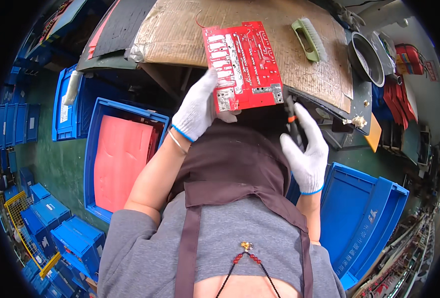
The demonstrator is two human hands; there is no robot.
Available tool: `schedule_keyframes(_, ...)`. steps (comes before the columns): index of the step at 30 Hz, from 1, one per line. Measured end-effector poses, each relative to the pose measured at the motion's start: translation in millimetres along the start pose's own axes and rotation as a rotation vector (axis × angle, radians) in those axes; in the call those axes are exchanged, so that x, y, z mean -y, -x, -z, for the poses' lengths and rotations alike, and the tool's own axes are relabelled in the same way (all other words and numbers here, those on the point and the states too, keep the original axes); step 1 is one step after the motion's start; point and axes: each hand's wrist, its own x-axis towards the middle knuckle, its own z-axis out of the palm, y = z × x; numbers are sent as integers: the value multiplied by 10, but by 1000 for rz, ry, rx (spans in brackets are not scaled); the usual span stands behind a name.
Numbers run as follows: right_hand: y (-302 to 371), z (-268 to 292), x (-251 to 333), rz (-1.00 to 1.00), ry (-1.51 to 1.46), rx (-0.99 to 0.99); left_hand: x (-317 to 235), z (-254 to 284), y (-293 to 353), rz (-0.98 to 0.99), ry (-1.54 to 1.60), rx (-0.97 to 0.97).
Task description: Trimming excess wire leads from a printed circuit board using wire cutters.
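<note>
A red circuit board [257, 64] with broad silvery solder patches is tilted up over the front edge of the workbench. Gripping its lower left edge is my left hand [197, 104], in a white knitted glove; part of the thumb shows beneath the board. My right hand [308, 151], gloved alike, is closed around a slim dark hand tool with an orange band [293, 121]. The tool points up beside the board's lower right corner, apart from it. Its exact kind is too blurred to tell.
Worn cardboard [180, 30] covers the bench, with a green brush [307, 42] lying on it. A round metal pan [366, 59] sits at the right. At my left stands a blue crate [90, 159] holding red sheets [123, 159]; another blue crate [364, 223] is at my right.
</note>
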Motion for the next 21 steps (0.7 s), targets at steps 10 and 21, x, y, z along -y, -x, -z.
schedule_keyframes(10,142,-95,-134,351,528,107,388,42,-88,-311,-484,-115)
schedule_keyframes(21,-142,-54,-121,596,748,177,196,11,-101,-213,-430,-87)
